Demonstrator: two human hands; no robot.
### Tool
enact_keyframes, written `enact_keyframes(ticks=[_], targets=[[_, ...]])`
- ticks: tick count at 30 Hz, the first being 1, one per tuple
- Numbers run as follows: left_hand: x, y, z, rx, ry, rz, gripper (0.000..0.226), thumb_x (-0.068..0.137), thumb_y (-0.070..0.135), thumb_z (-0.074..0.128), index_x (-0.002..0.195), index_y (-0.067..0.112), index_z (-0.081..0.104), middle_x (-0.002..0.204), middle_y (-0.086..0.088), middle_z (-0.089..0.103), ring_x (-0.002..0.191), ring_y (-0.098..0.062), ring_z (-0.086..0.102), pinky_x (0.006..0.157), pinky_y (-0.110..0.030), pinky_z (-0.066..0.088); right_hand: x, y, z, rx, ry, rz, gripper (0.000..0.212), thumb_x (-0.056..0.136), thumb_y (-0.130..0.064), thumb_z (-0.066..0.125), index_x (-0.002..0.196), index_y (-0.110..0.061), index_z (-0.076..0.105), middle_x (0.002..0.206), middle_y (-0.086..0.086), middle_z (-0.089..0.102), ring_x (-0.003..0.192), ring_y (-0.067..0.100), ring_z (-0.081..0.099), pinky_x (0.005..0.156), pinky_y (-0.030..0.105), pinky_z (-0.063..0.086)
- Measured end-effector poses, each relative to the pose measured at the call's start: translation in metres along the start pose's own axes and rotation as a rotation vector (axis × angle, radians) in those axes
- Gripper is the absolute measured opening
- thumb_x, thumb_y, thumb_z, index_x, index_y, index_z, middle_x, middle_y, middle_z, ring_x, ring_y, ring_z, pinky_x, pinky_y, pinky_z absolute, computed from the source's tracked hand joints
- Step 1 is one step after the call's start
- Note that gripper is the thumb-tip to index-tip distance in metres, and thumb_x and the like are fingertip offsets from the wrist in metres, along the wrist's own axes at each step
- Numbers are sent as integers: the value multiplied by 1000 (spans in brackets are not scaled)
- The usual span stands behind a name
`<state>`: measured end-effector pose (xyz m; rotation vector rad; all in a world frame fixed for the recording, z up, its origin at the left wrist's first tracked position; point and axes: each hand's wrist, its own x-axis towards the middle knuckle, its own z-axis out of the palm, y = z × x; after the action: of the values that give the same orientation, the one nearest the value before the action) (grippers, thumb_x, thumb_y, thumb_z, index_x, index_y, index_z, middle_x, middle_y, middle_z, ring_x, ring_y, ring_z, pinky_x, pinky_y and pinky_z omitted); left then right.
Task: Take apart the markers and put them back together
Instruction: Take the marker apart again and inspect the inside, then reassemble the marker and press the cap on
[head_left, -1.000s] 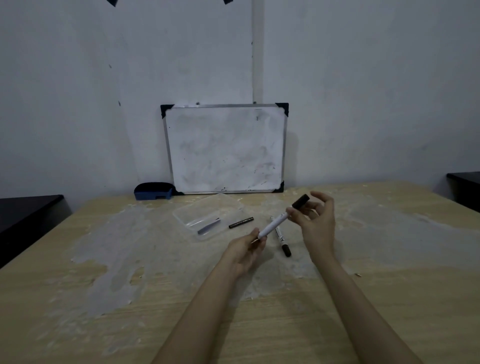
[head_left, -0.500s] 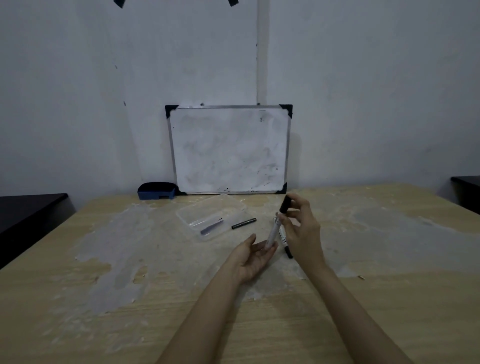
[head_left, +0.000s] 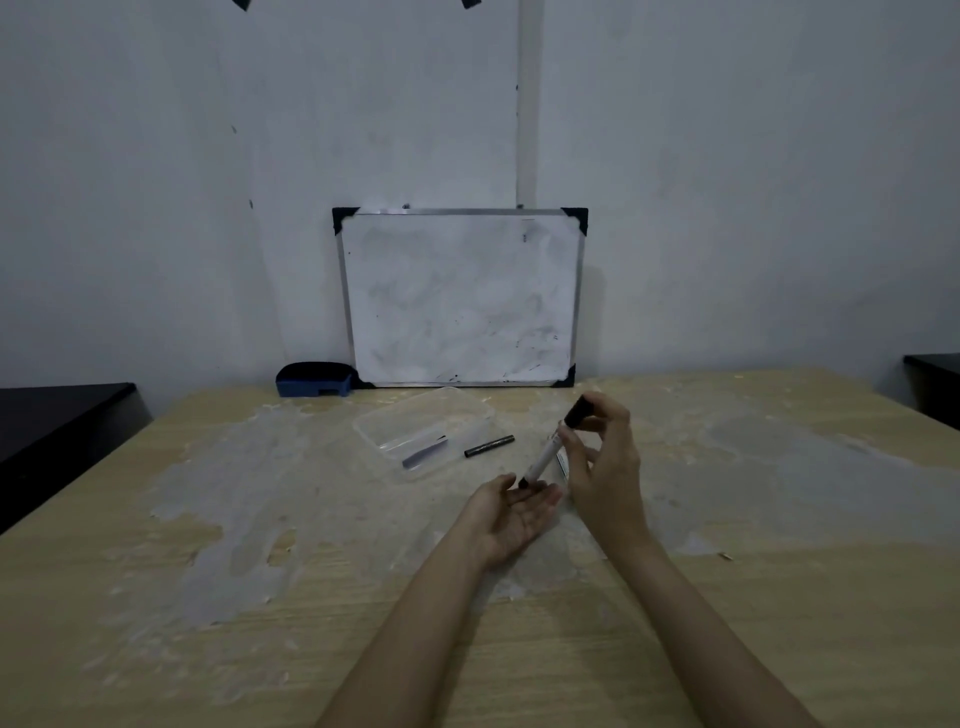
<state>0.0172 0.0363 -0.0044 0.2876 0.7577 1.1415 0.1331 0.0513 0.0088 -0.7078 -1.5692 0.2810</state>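
Observation:
My right hand (head_left: 602, 467) pinches a white marker (head_left: 545, 457) near its black top cap, holding it almost upright. The marker's dark lower end rests on the palm of my left hand (head_left: 511, 512), which lies palm up with fingers apart under it. A loose thin black marker part (head_left: 488, 447) lies on the table beyond my left hand. A second white marker (head_left: 562, 461) lies on the table, mostly hidden behind my right hand. A clear plastic box (head_left: 415, 415) behind them holds a dark piece (head_left: 423, 455).
A small whiteboard (head_left: 460, 299) leans against the wall at the back of the wooden table (head_left: 208, 623). A blue eraser (head_left: 314, 379) sits to its left. Dark furniture (head_left: 57, 415) flanks the table on both sides.
My right hand has swung the marker from a slanted, two-handed hold to nearly upright, its lower end now on my opened left palm. The view has shifted slightly.

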Motion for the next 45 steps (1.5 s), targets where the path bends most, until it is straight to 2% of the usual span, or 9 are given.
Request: enact_keyframes(ticks=[7,12,19,23,30,33,38,41,45], targets=[[1,-1,2,9,36,41,38,97,19,34,75,-3,56,52,-16,70,46,-21,70,47,-22,55,4,1,-3,86,95,196,40,87,1,57,105,-30,39,94,-11,51,86,27,64,73,41,59],[1,6,1,7,103,143,34,97,11,40,74,-6,57,56,-16,65,36,-17,63,37,-17,52,12,7,-13,285,326,441,35,87,5,54,106,-19,36,95,2,50,80,16,63,62,23,60],[-10,49,-16,350,309,545,20,91,1,47,75,-1,59,34,1,61,33,-2,55,40,-11,47,16,24,-26,625,649,858,37,87,7,54,113,-13,35,90,7,50,72,14,59,86,38,51],[-23,73,-19,521,490,811,21,89,1,51,108,-7,57,76,-14,66,68,-20,64,64,-20,53,13,31,-26,685,603,977,43,86,9,55,122,-4,37,92,11,51,71,15,58,88,37,50],[-15,111,-33,1092,958,895,18,88,18,57,102,7,61,110,-14,69,104,-32,59,95,-40,40,5,38,-18,572,407,1014,40,86,6,56,118,-8,38,107,21,51,86,26,59,67,26,58],[-4,117,-36,1285,974,794,16,88,21,57,101,12,62,108,-11,70,105,-30,58,98,-40,33,3,41,-17,569,362,1018,48,85,7,57,127,-5,36,108,22,52,74,19,59,51,17,56],[14,117,-41,1530,1010,653,29,88,30,56,111,14,59,114,-13,66,114,-31,51,97,-40,30,4,45,-16,552,346,1026,48,85,8,57,126,-4,36,120,32,52,83,28,59,66,27,57],[20,109,-30,1736,1096,797,38,91,34,50,118,8,52,126,-18,54,121,-33,42,97,-42,33,5,47,-14,554,345,1031,40,84,8,57,115,-9,38,121,32,53,84,28,60,54,19,56],[33,80,-7,2147,865,1046,30,87,33,54,105,11,62,113,-10,58,112,-28,48,90,-39,34,5,47,-14,542,341,1030,37,84,7,58,109,-12,36,122,34,52,82,27,59,66,27,54]])
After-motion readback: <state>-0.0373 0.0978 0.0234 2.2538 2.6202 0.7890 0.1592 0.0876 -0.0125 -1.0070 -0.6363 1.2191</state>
